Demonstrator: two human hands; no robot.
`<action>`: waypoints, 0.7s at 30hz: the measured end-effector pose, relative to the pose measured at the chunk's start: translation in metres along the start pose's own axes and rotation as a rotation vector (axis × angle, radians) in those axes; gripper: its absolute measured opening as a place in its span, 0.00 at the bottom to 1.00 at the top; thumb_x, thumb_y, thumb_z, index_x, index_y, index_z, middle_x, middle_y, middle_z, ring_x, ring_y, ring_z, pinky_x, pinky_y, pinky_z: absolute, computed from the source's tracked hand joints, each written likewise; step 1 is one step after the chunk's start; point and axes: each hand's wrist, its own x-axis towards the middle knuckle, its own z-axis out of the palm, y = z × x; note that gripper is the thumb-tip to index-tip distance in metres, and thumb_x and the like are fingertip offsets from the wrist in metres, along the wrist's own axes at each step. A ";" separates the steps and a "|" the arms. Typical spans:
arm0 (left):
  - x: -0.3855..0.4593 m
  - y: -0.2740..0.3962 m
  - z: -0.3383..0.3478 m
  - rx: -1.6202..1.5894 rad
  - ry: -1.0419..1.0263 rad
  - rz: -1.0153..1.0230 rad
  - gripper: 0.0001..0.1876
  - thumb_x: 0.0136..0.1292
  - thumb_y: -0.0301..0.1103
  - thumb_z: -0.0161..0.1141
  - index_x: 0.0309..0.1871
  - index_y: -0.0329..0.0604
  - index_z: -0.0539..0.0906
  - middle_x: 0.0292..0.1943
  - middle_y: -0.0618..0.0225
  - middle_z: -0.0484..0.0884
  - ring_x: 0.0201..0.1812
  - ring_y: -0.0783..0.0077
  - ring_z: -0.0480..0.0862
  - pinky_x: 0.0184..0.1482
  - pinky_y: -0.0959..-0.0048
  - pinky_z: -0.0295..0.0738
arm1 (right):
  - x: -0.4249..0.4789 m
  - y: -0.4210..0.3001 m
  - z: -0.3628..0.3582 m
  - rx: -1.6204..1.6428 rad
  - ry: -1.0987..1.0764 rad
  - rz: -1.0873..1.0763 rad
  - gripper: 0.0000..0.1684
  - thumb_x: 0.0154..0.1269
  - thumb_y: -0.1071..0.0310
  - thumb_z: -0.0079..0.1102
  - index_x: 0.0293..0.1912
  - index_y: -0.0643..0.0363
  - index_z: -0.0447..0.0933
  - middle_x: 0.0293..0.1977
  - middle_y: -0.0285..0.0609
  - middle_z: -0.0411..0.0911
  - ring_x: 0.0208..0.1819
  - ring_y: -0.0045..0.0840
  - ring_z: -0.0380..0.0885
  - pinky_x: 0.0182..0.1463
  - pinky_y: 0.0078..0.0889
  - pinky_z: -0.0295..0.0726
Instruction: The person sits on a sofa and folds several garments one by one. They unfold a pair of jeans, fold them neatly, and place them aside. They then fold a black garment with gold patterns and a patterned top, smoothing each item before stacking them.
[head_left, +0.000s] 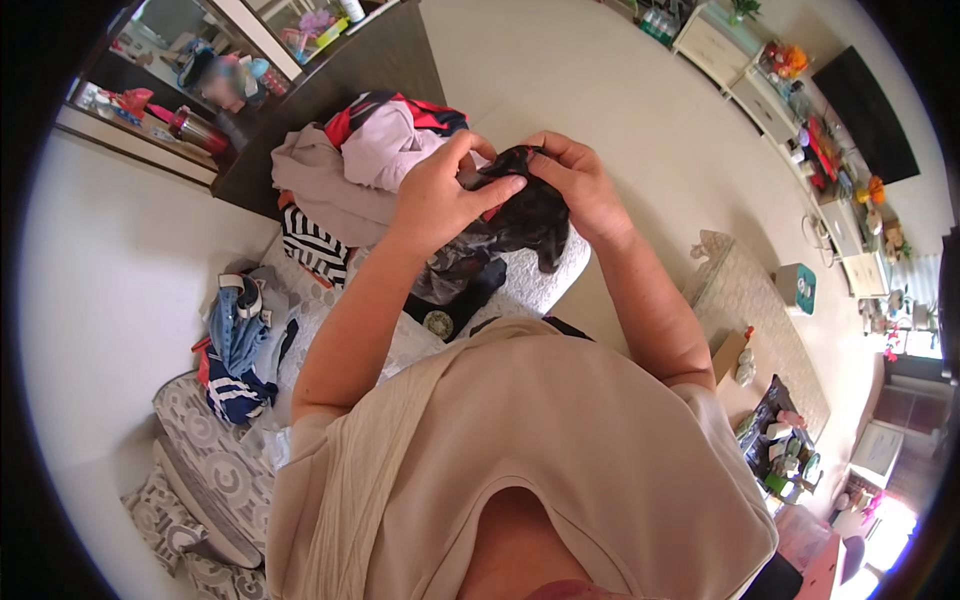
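A dark patterned garment (529, 217) with small red parts hangs bunched between both hands, above a light quilted seat cover (566, 266). My left hand (450, 187) pinches its upper edge between thumb and fingers. On the other side, my right hand (574, 184) grips the same edge, thumb on top. Just beyond my left hand lies a heap of clothes: a pale lilac garment (386, 146), a taupe garment (322, 176), a red and navy garment (439, 114) and a black-and-white striped garment (315, 244). Below the held cloth, a black garment (465, 296) rests on the seat.
A dark wooden cabinet (360, 67) with a mirror stands beyond the heap. Jeans (234, 322) and a navy garment (238, 390) lie at the left, near a patterned cushion (217, 427). A covered table (757, 315) stands right, and a bin (796, 289) behind it.
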 end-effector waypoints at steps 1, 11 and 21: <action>-0.001 0.001 0.001 0.154 -0.013 -0.002 0.18 0.55 0.42 0.69 0.42 0.42 0.76 0.26 0.75 0.73 0.31 0.81 0.74 0.35 0.78 0.70 | 0.000 -0.006 0.000 0.008 -0.013 0.013 0.09 0.64 0.71 0.54 0.41 0.64 0.77 0.31 0.30 0.77 0.30 0.12 0.73 0.34 0.17 0.72; 0.014 -0.049 0.030 0.050 0.121 -0.077 0.11 0.57 0.31 0.56 0.42 0.39 0.81 0.32 0.68 0.80 0.33 0.67 0.80 0.35 0.69 0.74 | -0.003 -0.024 -0.019 -0.759 0.263 -0.102 0.04 0.58 0.77 0.60 0.35 0.64 0.76 0.24 0.33 0.75 0.29 0.10 0.72 0.32 0.15 0.69; 0.016 0.023 0.086 -0.187 -0.228 0.115 0.11 0.62 0.31 0.58 0.45 0.37 0.81 0.31 0.65 0.82 0.31 0.76 0.79 0.36 0.74 0.74 | -0.023 0.056 -0.045 -0.152 0.126 0.175 0.11 0.59 0.82 0.50 0.41 0.63 0.77 0.30 0.41 0.79 0.34 0.26 0.79 0.41 0.27 0.78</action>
